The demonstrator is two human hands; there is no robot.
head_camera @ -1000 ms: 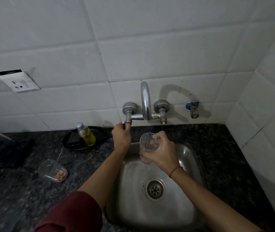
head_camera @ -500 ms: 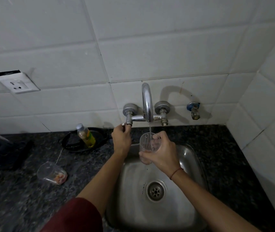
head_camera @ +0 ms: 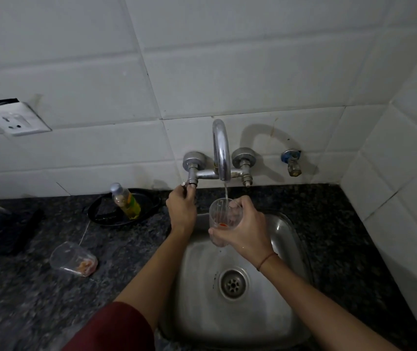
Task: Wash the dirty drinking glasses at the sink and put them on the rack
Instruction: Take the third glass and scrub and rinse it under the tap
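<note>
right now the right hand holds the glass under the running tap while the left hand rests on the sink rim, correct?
Not quite. The left hand is not on the sink rim; it grips the tap handle at the wall. The head view shows this. The rest stands: the right hand holds the glass under the running tap.

1. Large white wall tiles (head_camera: 227, 72) cover the back and right walls, meeting in a corner.
2. A white power socket (head_camera: 16, 120) sits on the left.
3. Dark speckled granite countertop (head_camera: 329, 224) runs below.
4. Lighting is dim.
</note>
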